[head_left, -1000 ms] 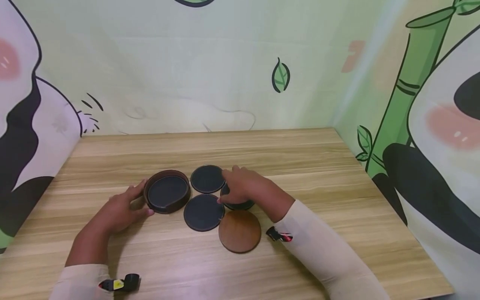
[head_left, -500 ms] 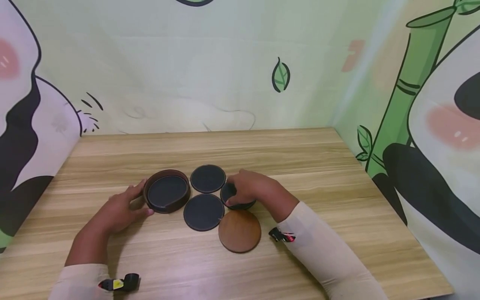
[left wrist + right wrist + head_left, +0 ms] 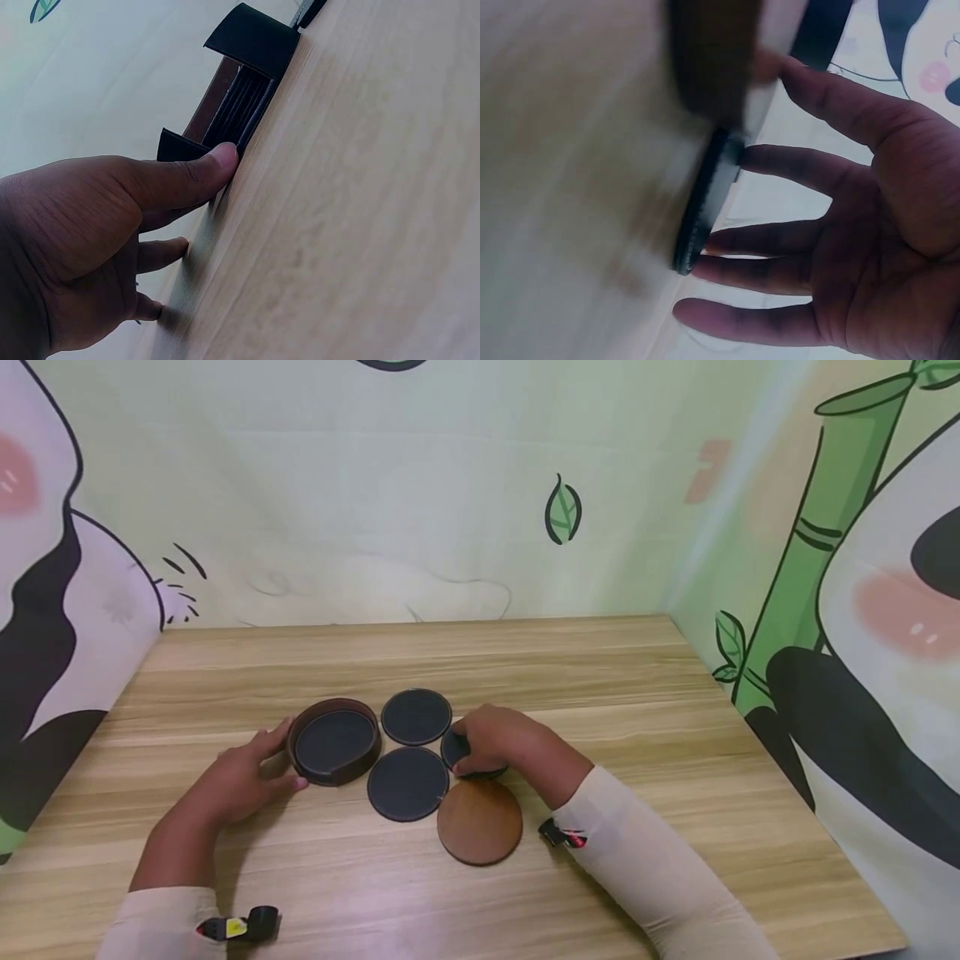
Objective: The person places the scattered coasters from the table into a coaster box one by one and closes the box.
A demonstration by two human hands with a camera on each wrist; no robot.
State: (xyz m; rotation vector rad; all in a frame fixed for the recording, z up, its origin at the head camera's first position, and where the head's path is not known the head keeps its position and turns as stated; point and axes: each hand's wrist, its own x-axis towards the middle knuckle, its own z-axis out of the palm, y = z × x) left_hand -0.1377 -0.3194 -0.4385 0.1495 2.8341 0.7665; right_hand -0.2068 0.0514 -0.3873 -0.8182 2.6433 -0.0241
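Observation:
Round the left side of a dark brown coaster holder (image 3: 372, 758), my left hand (image 3: 242, 779) grips with thumb and index finger. In the left wrist view that thumb lies by the slot of the holder (image 3: 255, 39), where stacked black coasters (image 3: 244, 103) show. My right hand (image 3: 495, 742) rests over a black coaster (image 3: 454, 750), hiding most of it. The right wrist view has its fingers fairly straight, some tips touching the black coaster (image 3: 705, 210). Two more black coasters, a far one (image 3: 416, 717) and a near one (image 3: 407, 783), lie flat between the hands.
A brown coaster (image 3: 480, 822) lies nearest the person, below the right hand. All of it stands on a wood-grain table (image 3: 585, 660). Behind and to the sides hangs a pale green printed backdrop (image 3: 450, 485).
My right hand has shifted a little to the right, off the far black coaster and over the one at the right. The left hand and the holder stay put.

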